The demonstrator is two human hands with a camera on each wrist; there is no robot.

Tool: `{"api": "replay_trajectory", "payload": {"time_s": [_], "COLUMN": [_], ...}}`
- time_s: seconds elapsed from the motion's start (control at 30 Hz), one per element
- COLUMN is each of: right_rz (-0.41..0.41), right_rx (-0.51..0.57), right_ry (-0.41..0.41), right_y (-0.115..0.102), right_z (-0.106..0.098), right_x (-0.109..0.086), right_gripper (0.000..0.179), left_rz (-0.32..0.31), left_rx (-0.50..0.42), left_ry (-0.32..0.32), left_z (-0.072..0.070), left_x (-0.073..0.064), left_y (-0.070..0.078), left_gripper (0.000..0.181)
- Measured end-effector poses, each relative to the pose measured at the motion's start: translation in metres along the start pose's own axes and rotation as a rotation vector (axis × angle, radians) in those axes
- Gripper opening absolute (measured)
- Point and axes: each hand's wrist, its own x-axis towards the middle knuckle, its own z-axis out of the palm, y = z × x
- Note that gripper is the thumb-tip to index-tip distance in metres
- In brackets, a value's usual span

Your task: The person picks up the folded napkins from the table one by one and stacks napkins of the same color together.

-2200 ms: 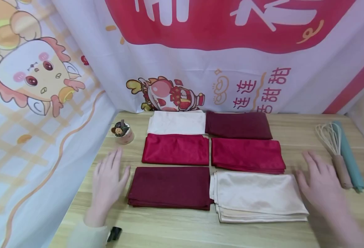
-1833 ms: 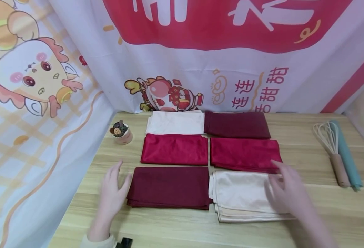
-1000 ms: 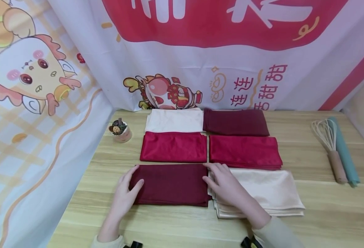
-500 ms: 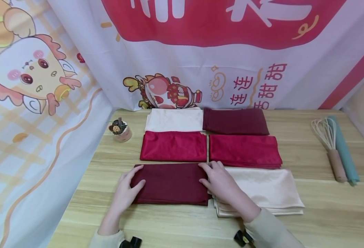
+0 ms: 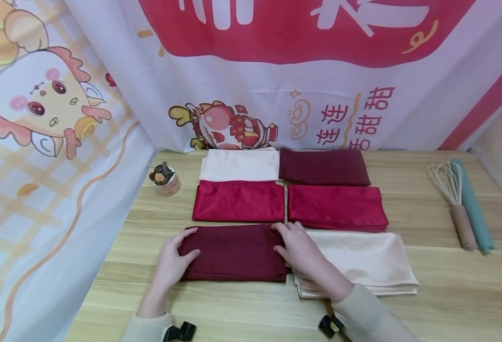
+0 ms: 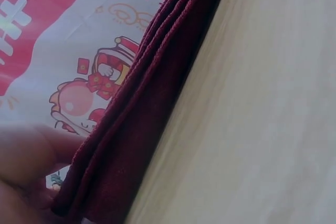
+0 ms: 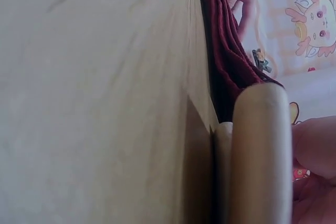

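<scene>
A folded dark maroon cloth (image 5: 238, 251) lies in the front row, its layered edges facing me in the left wrist view. My left hand (image 5: 174, 259) grips its left end, thumb on top and index finger along the far corner. At the opposite end, my right hand (image 5: 300, 247) holds the cloth with thumb and index fingertips over its top. That hand and wrist also overlap the folded beige satin cloth (image 5: 362, 261) to the right. In the right wrist view, the beige cloth's rolled-looking fold (image 7: 262, 150) partly hides my right hand (image 7: 315, 156).
Behind lie two crimson folded cloths, the left one (image 5: 238, 202) and the right one (image 5: 336, 206). A white folded cloth (image 5: 240, 165) and another maroon cloth (image 5: 323, 166) form the back row. A small potted ornament (image 5: 165, 179) stands left; a whisk (image 5: 460, 213) and teal roll (image 5: 473, 209) lie right.
My right hand has come in from beside the whisk, across the beige cloth, to the maroon cloth's right end. My left hand has moved right onto its left end. Lately both barely move.
</scene>
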Motion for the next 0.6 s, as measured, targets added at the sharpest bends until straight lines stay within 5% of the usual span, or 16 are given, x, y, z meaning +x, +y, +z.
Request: {"api": "replay_trajectory", "payload": {"time_s": [0.17,0.3,0.6], "right_rz": [-0.033,-0.056,-0.118], "right_rx": [0.054,0.072,0.076], "right_ry": [-0.008,-0.006,0.020], "right_y": [-0.0010,-0.0022,-0.0071], "right_z": [0.0017,0.0009,0.0001], "right_x": [0.0017,0.0022,0.0044], "right_gripper": [0.044,0.043,0.041], "left_rz": [-0.047,-0.019,-0.001], "left_rx": [-0.001,-0.012,-0.189], "left_ry": [0.024,0.061,0.110], "left_z": [0.0004,0.0009,-0.0020], "left_x": [-0.0027,-0.0043,-0.0053], "left_y": [-0.0014,-0.0004,0.0011], "left_gripper": [0.052,0.051,0.052]}}
